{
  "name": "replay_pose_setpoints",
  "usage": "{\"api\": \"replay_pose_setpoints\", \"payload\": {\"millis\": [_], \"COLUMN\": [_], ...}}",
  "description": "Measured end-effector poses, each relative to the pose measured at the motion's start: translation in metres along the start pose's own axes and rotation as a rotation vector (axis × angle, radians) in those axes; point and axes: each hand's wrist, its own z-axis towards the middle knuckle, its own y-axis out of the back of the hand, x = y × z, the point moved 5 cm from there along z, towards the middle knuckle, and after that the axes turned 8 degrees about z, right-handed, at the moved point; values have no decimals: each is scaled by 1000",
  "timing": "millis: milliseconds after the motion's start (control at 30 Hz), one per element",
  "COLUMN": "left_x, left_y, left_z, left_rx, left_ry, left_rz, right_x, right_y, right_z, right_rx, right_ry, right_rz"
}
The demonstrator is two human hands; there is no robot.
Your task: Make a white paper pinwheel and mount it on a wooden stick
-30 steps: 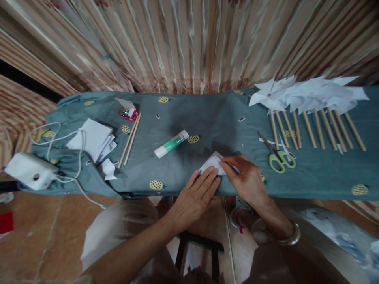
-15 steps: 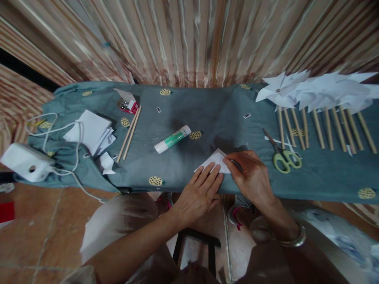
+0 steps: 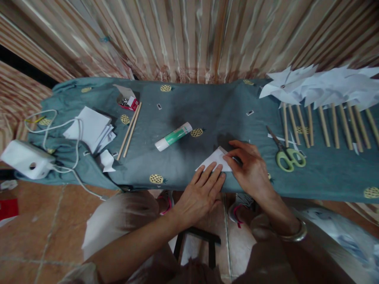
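Observation:
A folded piece of white paper [image 3: 214, 158] lies near the front edge of the cloth-covered table, its peak pointing away from me. My left hand [image 3: 203, 189] rests flat on its lower part, fingers stretched out. At the paper's right side, my right hand [image 3: 247, 163] pinches the edge between thumb and index finger, the other fingers curled loosely. Beyond them lies a glue stick [image 3: 174, 137] with a green label. Green-handled scissors [image 3: 287, 156] lie to the right of my right hand.
White paper pinwheels [image 3: 322, 86] on wooden sticks lie in a row at the right. To the left are a paper stack [image 3: 89, 128], two wooden sticks [image 3: 130, 130], a small open red box [image 3: 128, 100] of metal pieces, and a white device [image 3: 28, 159] with a cable.
My right hand's fingers have lifted and spread slightly while its thumb and index finger stay at the paper's edge. My left hand remains pressed on the paper. The view has shifted slightly.

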Motion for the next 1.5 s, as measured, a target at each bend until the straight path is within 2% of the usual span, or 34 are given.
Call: {"api": "replay_pose_setpoints", "payload": {"millis": [367, 1000, 1267, 1500], "left_x": [-3, -5, -6, 1], "left_y": [-2, -2, -3, -1], "left_z": [0, 2, 2, -3], "left_rx": [-14, 33, 52, 23], "left_ry": [-10, -5, -12, -9], "left_rz": [20, 77, 127, 97], "right_x": [0, -1, 5, -3], "right_y": [-1, -4, -6, 0], "right_z": [1, -1, -20, -37], "right_rx": [-13, 1, 14, -3], "right_ry": [-8, -33, 22, 3], "right_rz": [7, -16, -135, -248]}}
